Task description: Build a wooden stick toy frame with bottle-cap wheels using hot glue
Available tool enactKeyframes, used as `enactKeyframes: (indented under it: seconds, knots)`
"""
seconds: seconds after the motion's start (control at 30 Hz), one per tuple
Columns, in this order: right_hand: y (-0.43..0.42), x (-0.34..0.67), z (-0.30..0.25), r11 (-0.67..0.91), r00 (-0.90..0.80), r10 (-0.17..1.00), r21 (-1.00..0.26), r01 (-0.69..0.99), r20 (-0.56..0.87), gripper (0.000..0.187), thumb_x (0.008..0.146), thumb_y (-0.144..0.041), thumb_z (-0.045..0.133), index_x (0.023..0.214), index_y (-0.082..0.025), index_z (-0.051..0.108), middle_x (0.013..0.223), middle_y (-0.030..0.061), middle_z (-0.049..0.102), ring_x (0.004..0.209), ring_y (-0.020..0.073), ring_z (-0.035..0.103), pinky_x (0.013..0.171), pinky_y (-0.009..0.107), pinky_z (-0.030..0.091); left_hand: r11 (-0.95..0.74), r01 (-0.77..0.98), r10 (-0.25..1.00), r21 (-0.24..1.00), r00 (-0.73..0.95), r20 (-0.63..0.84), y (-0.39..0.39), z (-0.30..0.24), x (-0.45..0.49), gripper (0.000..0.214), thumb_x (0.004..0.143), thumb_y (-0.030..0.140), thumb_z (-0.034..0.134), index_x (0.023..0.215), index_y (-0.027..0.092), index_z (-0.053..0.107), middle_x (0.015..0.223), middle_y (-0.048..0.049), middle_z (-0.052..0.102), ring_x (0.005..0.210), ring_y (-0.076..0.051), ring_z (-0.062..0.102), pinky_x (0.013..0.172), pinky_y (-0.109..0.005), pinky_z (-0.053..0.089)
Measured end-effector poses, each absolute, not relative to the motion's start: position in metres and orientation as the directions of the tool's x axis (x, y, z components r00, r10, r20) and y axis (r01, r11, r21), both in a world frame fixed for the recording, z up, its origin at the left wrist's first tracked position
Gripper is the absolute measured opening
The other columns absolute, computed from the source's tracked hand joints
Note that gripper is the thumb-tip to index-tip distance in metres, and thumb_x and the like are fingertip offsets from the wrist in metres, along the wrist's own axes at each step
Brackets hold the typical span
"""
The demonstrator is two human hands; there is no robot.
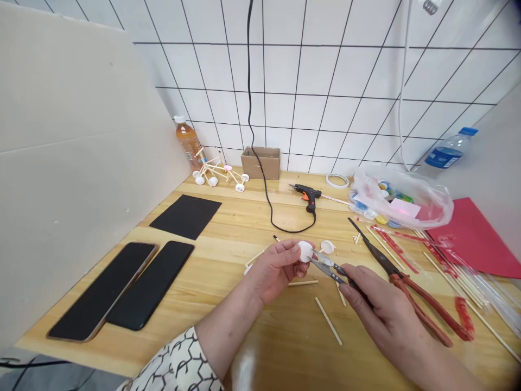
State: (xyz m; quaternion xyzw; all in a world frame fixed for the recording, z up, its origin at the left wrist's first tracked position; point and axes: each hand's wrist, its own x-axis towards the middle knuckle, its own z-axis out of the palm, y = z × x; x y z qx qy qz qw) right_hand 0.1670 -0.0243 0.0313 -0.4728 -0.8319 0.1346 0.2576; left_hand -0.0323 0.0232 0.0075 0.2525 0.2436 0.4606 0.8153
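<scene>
Between the thumb and fingers of my left hand [272, 269] is a small round white bottle cap [305, 251]. My right hand [376, 296] grips a small pair of scissors [330, 270], with blades parted and tips at the cap's right edge. Whether the blades press into the cap, I cannot tell. Just behind my left hand lies another white cap [328, 247]. Thin wooden sticks, such as one short stick [329, 320], lie on the table around and below my hands. To the right of my right hand rest long red-handled pliers [401, 277].
A black glue gun [308, 195] with its cord lies behind my hands. Stick models with cap wheels [214, 171] stand by a tea bottle [188, 141]. At left are two phones [101, 293] and black paper [185, 216]. A plastic bag [427, 198] and red paper [474, 236] are right.
</scene>
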Motion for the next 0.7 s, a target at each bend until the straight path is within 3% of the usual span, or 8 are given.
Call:
enactKeyframes:
  seconds: [0.13, 0.37, 0.57, 0.7]
  knots:
    - [-0.027, 0.167, 0.025, 0.531, -0.445, 0.847, -0.432, 0.728, 0.291, 0.016, 0.093, -0.023, 0.037, 0.106, -0.022, 0.046, 0.085, 0.0051, 0.06, 0.072, 0.0163, 0.06, 0.059, 0.028, 0.048, 0.443, -0.63, 0.881, 0.637, 0.437, -0.181, 0.024, 0.006, -0.031, 0.034, 0.061, 0.028, 0.079, 0.086, 0.007, 0.07, 0.071, -0.0062, 0.064, 0.054, -0.006, 0.05, 0.05, -0.018, 0.035]
    - [-0.023, 0.159, 0.019, 0.467, -0.431, 0.881, -0.489, 0.736, 0.194, 0.018, 0.093, -0.022, 0.031, 0.105, -0.021, 0.046, 0.086, 0.0058, 0.058, 0.073, 0.0175, 0.058, 0.063, 0.032, 0.049, 0.462, -0.61, 0.875, 0.644, 0.432, -0.219, 0.023, 0.005, -0.03, 0.034, 0.06, 0.028, 0.079, 0.084, 0.007, 0.07, 0.069, -0.0052, 0.064, 0.054, -0.007, 0.051, 0.05, -0.018, 0.036]
    - [-0.02, 0.159, 0.009, 0.525, -0.421, 0.85, -0.46, 0.716, 0.316, 0.028, 0.092, -0.015, 0.029, 0.116, -0.02, 0.042, 0.095, 0.01, 0.06, 0.082, 0.0192, 0.06, 0.068, 0.033, 0.051, 0.492, -0.591, 0.858, 0.64, 0.453, -0.242, 0.02, 0.003, -0.028, 0.036, 0.062, 0.029, 0.078, 0.088, 0.007, 0.069, 0.075, -0.0074, 0.065, 0.061, -0.01, 0.056, 0.051, -0.018, 0.041]
    - [-0.022, 0.159, 0.014, 0.531, -0.434, 0.847, -0.461, 0.71, 0.307, 0.026, 0.092, -0.027, 0.038, 0.117, -0.022, 0.044, 0.095, 0.0081, 0.06, 0.079, 0.0187, 0.06, 0.064, 0.031, 0.051, 0.501, -0.588, 0.854, 0.636, 0.457, -0.25, 0.018, 0.004, -0.027, 0.034, 0.063, 0.028, 0.078, 0.088, 0.007, 0.069, 0.073, -0.0055, 0.065, 0.058, -0.008, 0.055, 0.054, -0.018, 0.044]
